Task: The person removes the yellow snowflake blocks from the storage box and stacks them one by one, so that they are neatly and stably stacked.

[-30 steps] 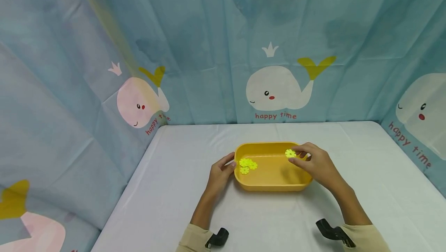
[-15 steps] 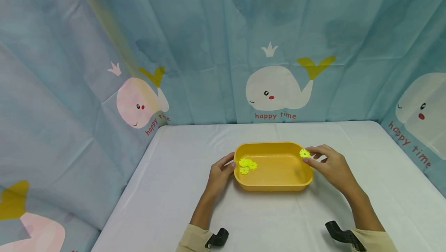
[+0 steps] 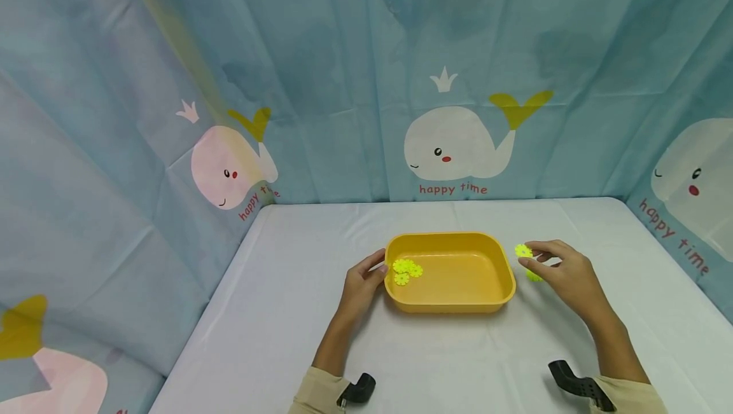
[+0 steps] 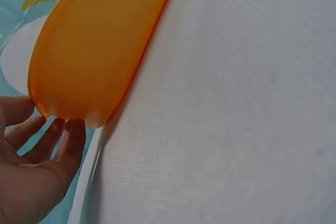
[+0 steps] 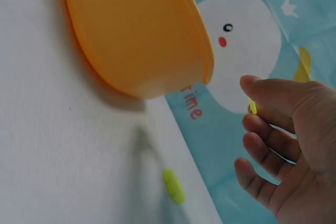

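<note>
A yellow plastic basin (image 3: 458,304) sits on the white table. My left hand (image 3: 361,283) holds its left end; in the left wrist view the fingertips (image 4: 77,125) lie against the end wall, with the thumb at the rim. Several flat, bright yellow flower-shaped pieces (image 3: 403,267) lie inside at the left. To the right of the basin, my right hand (image 3: 567,274) pinches one flower-shaped piece (image 3: 523,250) between thumb and forefinger, above the table. Another flower-shaped piece (image 3: 534,276) lies on the cloth below, partly hidden by that hand.
White cloth covers the table (image 3: 275,312). A blue whale-print curtain (image 3: 343,115) stands along the back and both sides. Black wrist mounts (image 3: 578,385) stick out from the sleeves.
My right hand has carried the flower-shaped piece rightward, from over the basin to beyond its right rim. The piece on the table has come into view. The left hand has stayed put.
</note>
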Demonstrator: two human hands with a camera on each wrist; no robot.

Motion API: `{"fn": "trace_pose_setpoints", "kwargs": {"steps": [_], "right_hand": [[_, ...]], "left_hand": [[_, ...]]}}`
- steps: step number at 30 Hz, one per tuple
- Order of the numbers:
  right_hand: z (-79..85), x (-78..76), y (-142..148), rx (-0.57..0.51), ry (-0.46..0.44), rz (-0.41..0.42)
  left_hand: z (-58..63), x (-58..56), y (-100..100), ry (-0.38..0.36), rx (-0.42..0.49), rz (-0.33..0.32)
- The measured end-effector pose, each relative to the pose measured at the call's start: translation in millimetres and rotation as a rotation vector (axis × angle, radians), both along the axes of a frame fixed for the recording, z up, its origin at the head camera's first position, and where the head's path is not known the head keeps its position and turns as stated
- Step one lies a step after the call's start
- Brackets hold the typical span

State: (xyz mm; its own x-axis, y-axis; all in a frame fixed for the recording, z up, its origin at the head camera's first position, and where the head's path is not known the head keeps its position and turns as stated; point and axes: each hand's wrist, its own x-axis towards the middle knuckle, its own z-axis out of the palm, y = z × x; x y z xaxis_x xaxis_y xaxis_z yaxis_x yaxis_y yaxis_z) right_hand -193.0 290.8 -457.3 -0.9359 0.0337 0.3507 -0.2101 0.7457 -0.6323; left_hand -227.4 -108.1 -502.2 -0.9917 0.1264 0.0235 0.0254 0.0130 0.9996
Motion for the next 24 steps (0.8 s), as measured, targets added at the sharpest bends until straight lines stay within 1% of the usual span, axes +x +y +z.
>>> {"fn": "trace_pose_setpoints", "kwargs": {"steps": [2,7,13,20,24], "right_hand": [[-2.0,-0.4,4,0.011,-0.016,-0.022],[-5.8,-0.6,13,0.029,-0.089,-0.066],[-10.6,-1.1,20,0.039,-0.145,-0.073],[-21.7,-4.1,28,0.044,-0.270,-0.067],[-27.5,-6.0,32,0.045,-0.300,-0.050]], "left_hand": [[0.0,-0.3,0,-0.004,0.000,0.001],[-2.2,-1.9,0,-0.009,0.006,0.001],[-3.8,-2.1,0,-0.003,-0.017,0.009],[-3.5,-1.2,0,-0.003,-0.010,0.007],[-3.0,-0.6,0,0.001,-0.020,0.009]]}}
